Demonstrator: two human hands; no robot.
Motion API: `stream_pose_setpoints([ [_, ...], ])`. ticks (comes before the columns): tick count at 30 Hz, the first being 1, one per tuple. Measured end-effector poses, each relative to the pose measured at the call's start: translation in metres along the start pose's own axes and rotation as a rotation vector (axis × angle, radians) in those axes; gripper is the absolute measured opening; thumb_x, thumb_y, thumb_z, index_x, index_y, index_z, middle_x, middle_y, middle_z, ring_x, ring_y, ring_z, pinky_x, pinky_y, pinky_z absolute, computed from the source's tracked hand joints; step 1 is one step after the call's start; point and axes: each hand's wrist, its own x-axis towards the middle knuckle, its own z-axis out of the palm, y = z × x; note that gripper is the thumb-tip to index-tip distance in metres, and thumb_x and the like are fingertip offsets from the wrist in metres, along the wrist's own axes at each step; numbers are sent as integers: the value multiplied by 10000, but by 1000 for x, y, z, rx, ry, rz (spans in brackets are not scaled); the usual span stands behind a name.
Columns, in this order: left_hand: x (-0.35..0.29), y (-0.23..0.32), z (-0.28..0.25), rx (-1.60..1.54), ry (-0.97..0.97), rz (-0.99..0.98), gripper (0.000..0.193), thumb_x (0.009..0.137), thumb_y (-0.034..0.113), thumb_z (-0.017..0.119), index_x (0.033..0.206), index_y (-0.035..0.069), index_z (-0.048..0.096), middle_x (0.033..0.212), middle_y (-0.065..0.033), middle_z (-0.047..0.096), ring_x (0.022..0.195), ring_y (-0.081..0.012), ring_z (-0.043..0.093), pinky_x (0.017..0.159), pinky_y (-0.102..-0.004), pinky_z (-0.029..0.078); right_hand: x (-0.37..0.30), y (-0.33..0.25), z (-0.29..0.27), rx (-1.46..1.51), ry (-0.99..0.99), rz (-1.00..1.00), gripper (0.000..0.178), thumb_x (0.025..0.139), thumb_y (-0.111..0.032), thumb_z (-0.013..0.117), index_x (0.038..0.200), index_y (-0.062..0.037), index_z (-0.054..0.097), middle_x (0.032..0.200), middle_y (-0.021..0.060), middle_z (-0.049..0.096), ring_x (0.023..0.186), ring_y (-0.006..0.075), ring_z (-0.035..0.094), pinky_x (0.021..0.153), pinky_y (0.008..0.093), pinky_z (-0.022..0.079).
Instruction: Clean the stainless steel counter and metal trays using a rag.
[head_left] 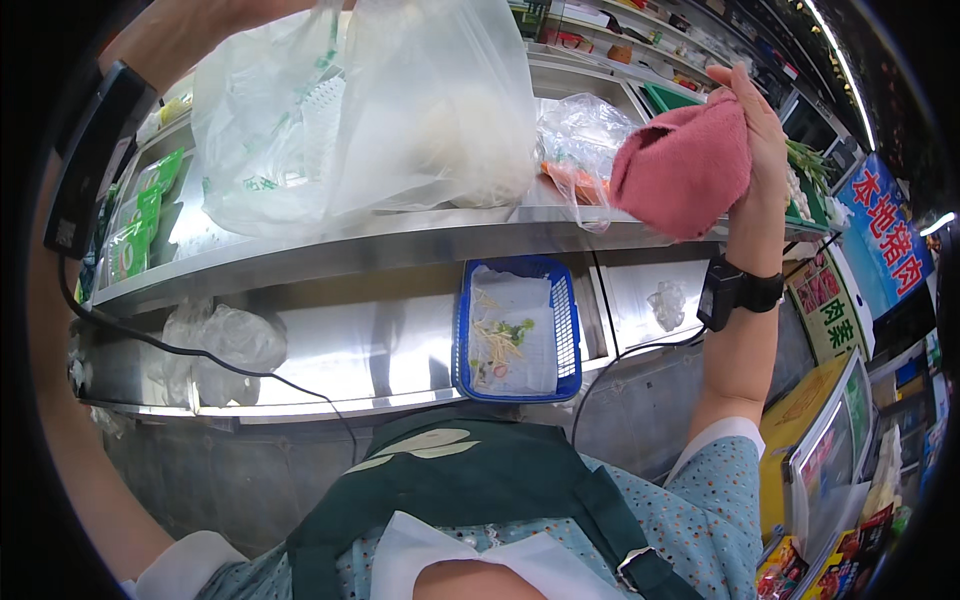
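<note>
At the top edge, my left hand is partly cut off, its fingers mostly out of sight. From it hangs a large translucent plastic bag, pulled taut upward, with pale contents showing dimly low down. Another thin clear bag with green print overlaps it on the left. Raised at the right, my right hand grips a folded pink cloth, which sags toward the left from the palm. Behind the cloth lies a clear bag with something orange-red on the metal counter.
Below the counter edge, a lower metal ledge carries a blue plastic basket with vegetable scraps and a crumpled clear bag. Black cables cross in front. Green packets stand at left; a yellow-sided display case is at right.
</note>
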Motion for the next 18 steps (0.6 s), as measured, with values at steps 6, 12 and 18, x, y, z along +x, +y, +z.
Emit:
stream_pose_setpoints([
  [6, -34, -14, -13, 57, -146, -459, 450, 911, 363, 607, 1172, 30, 454, 1068, -194, 596, 772, -226, 641, 580, -276, 510, 17, 22, 28, 274, -117, 64, 286, 937, -251, 589, 979, 29, 630, 718, 38, 619, 609, 106, 588, 556, 218, 481],
  [12, -16, -53, 43, 258, -431, -418, 279, 875, 273, 661, 1012, 45, 575, 983, -119, 629, 670, -155, 603, 516, -223, 459, 22, 45, 78, 386, -209, 111, 261, 915, -231, 626, 893, 27, 654, 746, 60, 644, 630, 121, 611, 562, 231, 495],
  [18, -63, 9, 73, -33, -166, 46, 79, 865, 144, 620, 872, 71, 594, 680, -1, 551, 576, -117, 511, 604, -249, 471, 6, 54, 84, 413, -109, 138, 291, 929, -245, 606, 901, 43, 635, 756, 90, 644, 651, 150, 619, 594, 260, 512],
])
